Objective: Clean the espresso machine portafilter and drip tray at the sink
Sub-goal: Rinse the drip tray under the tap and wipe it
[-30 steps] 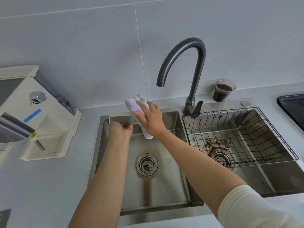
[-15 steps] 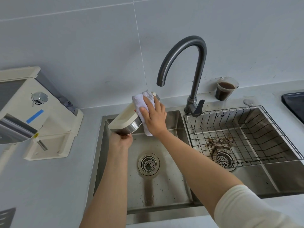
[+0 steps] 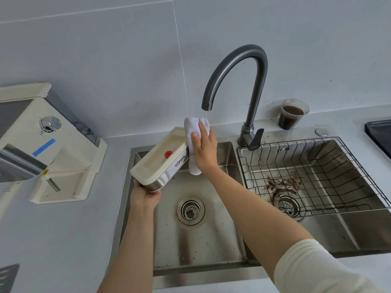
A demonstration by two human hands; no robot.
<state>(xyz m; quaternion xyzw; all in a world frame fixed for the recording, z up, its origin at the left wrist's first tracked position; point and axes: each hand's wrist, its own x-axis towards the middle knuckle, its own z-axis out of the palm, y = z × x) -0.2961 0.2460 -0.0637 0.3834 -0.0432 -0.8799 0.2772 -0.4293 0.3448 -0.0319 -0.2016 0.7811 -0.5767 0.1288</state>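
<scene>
My left hand (image 3: 145, 195) grips the near end of the tray (image 3: 156, 163) from below. My right hand (image 3: 204, 151) lies flat with its fingers nearly straight, pressing a white cloth (image 3: 193, 127) against the tray's far end. The tray hangs tilted over the basin, below and left of the tap (image 3: 251, 85), touching only my hands and the cloth.

I judge it light and stiff, cream plastic with a steel band. It is probably slick when wet, so it is best held at an end with support underneath, clear of the small red float (image 3: 168, 154). The band reads KONKA (image 3: 181, 161).

Right of the tap stands a cup (image 3: 291, 116) of dark liquid, and below that a wire rack (image 3: 328, 166) over grounds (image 3: 282, 183). Far left of the tap sits the machine (image 3: 42, 144), where I can read no writing. I see no portafilter.
</scene>
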